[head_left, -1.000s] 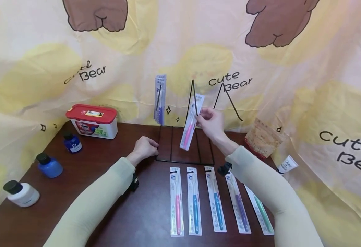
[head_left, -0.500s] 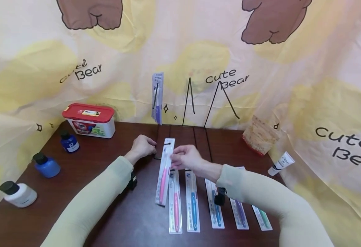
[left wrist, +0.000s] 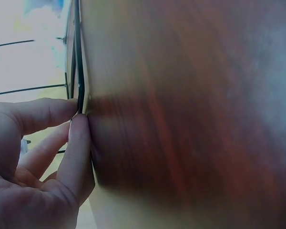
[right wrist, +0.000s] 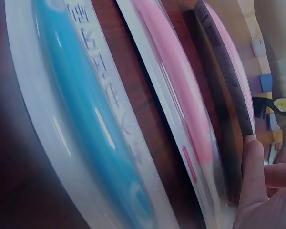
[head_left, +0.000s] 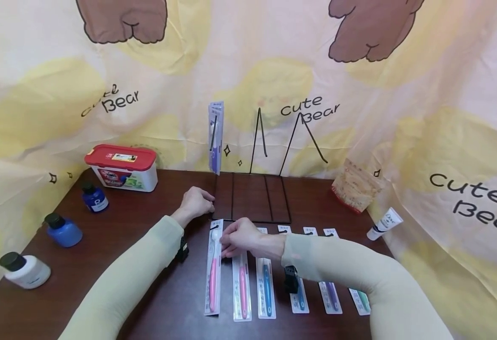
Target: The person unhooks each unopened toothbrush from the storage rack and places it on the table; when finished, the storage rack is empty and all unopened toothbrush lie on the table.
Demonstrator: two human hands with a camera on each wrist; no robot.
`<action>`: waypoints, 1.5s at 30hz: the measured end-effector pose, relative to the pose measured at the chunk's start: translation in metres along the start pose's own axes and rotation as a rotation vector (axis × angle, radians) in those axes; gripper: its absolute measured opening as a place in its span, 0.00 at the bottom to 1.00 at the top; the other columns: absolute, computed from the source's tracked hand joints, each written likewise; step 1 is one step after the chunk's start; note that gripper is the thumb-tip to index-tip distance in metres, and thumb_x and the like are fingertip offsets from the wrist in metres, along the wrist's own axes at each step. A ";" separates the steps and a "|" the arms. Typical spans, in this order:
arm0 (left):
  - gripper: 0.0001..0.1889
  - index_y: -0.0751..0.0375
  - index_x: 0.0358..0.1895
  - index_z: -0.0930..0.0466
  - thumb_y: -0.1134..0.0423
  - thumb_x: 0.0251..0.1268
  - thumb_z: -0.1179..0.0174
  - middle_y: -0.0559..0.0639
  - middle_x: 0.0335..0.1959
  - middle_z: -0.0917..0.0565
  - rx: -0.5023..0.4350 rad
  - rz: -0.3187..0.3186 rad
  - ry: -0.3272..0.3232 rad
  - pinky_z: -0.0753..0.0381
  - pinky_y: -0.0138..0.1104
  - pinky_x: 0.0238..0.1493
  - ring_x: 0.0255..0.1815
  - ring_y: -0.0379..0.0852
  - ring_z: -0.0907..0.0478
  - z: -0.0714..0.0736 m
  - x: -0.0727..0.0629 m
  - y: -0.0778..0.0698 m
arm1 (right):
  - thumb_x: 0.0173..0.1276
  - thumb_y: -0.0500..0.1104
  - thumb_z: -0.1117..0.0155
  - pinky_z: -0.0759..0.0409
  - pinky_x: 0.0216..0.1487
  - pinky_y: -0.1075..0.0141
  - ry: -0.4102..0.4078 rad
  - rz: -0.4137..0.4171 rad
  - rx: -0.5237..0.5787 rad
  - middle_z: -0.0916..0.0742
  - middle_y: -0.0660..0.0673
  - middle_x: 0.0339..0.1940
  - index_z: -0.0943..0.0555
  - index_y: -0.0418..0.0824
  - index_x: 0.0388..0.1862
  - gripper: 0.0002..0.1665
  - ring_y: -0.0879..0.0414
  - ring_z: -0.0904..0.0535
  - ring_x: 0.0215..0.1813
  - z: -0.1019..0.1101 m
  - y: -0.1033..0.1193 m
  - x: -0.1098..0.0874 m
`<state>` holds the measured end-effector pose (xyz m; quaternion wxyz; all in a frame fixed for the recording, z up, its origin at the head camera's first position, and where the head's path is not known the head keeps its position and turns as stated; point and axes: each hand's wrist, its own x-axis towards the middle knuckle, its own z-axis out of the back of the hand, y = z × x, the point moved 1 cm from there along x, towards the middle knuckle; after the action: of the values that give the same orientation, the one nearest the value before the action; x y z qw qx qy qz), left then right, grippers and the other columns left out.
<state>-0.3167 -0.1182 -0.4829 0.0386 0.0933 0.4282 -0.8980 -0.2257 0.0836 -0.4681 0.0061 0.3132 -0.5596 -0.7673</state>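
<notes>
My right hand [head_left: 241, 237] holds a packaged pink toothbrush [head_left: 213, 278] by its edge, left of a row of packaged toothbrushes. In the right wrist view, that package [right wrist: 229, 67] tilts on edge at the thumb. Beside it lie another pink toothbrush [head_left: 243, 288] and a blue toothbrush [head_left: 267, 288], both packaged. My left hand [head_left: 195, 203] pinches the front left corner of the black wire rack [head_left: 286, 199]; thumb and finger meet on its wire [left wrist: 79, 62] in the left wrist view. Several packaged toothbrushes [head_left: 215, 137] hang on the rack's left hook.
More packaged toothbrushes, including a purple one [head_left: 332, 297], lie partly behind the right forearm. Bottles [head_left: 64, 231] and a red-lidded tub [head_left: 122, 167] stand left. A pouch [head_left: 356, 186] and a white tube [head_left: 385, 223] stand right. A printed cloth hangs behind.
The right hand has brought the pink toothbrush from the rack's middle hook down and toward me, left of the row on the table. The left hand has kept its grip on the rack.
</notes>
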 end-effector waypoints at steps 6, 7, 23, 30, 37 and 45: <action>0.16 0.58 0.59 0.05 0.65 0.69 0.26 0.60 0.62 0.08 -0.010 0.016 0.016 0.13 0.52 0.67 0.61 0.58 0.17 0.000 0.000 0.000 | 0.79 0.31 0.32 0.07 0.33 0.66 0.023 -0.025 -0.008 0.06 0.38 0.32 0.10 0.29 0.48 0.07 0.55 0.07 0.28 -0.005 -0.004 -0.003; 0.16 0.58 0.59 0.05 0.65 0.69 0.26 0.60 0.62 0.08 -0.012 0.016 0.017 0.13 0.52 0.67 0.60 0.58 0.17 0.001 0.000 -0.001 | 0.80 0.31 0.33 0.08 0.33 0.66 0.026 -0.023 -0.016 0.06 0.38 0.31 0.10 0.29 0.48 0.07 0.55 0.07 0.28 -0.005 -0.003 -0.003; 0.16 0.57 0.58 0.05 0.65 0.68 0.25 0.60 0.62 0.09 0.003 0.017 0.016 0.13 0.50 0.66 0.61 0.58 0.17 0.000 0.002 -0.002 | 0.79 0.37 0.28 0.04 0.46 0.55 0.065 0.057 -0.105 0.04 0.31 0.50 0.13 0.29 0.66 0.21 0.51 0.04 0.37 0.035 0.020 -0.016; 0.16 0.58 0.59 0.05 0.66 0.69 0.25 0.61 0.65 0.10 -0.016 0.028 0.019 0.13 0.51 0.66 0.63 0.59 0.18 -0.001 0.001 -0.001 | 0.76 0.35 0.25 0.04 0.49 0.54 -0.235 0.164 -0.086 0.07 0.26 0.59 0.17 0.26 0.70 0.27 0.46 0.03 0.44 0.138 0.019 0.032; 0.16 0.58 0.59 0.06 0.65 0.69 0.26 0.61 0.65 0.11 -0.023 0.033 0.024 0.13 0.53 0.69 0.64 0.59 0.18 -0.003 0.002 0.003 | 0.81 0.37 0.29 0.06 0.60 0.52 -0.388 0.102 -0.192 0.06 0.31 0.62 0.19 0.28 0.73 0.27 0.43 0.05 0.59 0.215 -0.007 0.048; 0.16 0.58 0.59 0.05 0.65 0.69 0.26 0.61 0.64 0.10 -0.024 0.012 0.011 0.13 0.54 0.69 0.64 0.60 0.18 -0.001 0.003 0.005 | 0.75 0.30 0.28 0.05 0.55 0.55 -0.289 0.057 -0.199 0.05 0.35 0.53 0.18 0.26 0.71 0.26 0.55 0.05 0.47 0.229 -0.027 0.050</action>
<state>-0.3191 -0.1207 -0.4877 0.0425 0.1003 0.4384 -0.8921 -0.3688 0.2715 -0.4744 -0.0215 0.1814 -0.4845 -0.8555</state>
